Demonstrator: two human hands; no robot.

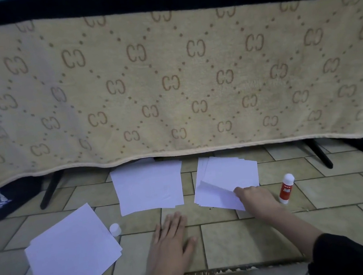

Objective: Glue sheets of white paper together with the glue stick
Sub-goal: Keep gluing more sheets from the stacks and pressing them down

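Right hand lifting the top sheet's corner off the stack

Right hand [255, 197] fingertips pinch the near corner of the top sheet [219, 198] of the paper stack [229, 172]: thin, limp, best peeled by an edge. Glue stick [286, 189] stands just right of them; left hand [170, 241] lies flat, released, on the tiles.

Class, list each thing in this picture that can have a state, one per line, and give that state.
Red-and-white glue stick: upright on the tiles, white top on.
Small white cap: lying loose on the tiles.
Fanned stack of white paper: top sheet's corner lifted.
Right hand: pinches that corner.
Left hand: flat on the tiles, fingers straight.
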